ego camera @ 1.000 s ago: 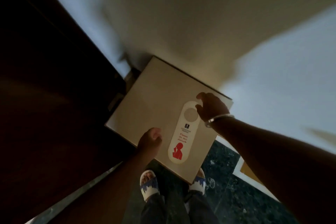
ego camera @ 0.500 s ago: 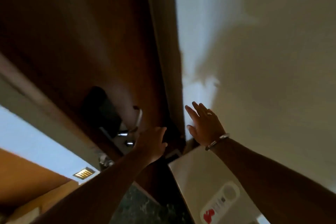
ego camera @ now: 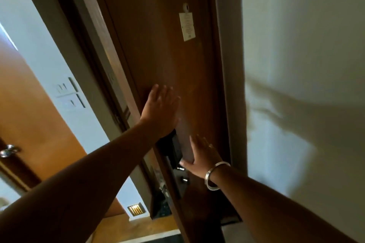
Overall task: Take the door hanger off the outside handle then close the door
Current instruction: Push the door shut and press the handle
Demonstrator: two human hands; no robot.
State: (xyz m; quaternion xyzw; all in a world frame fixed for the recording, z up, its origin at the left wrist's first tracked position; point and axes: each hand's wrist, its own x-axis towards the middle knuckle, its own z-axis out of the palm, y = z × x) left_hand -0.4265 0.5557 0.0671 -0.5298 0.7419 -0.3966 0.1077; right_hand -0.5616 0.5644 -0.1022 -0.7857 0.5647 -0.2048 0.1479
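Both hands have moved up onto the door (ego camera: pixel 158 45) since half a second ago, and the door hanger is out of sight now. Two hands press flat, fingers spread wide, holding nothing: left hand (ego camera: pixel 161 109) higher, right hand (ego camera: pixel 203 157) lower beside the dark lock plate (ego camera: pixel 172 149). One tall, smooth brown wooden door stands nearly shut. One paper card (ego camera: pixel 187 26) hangs on it.
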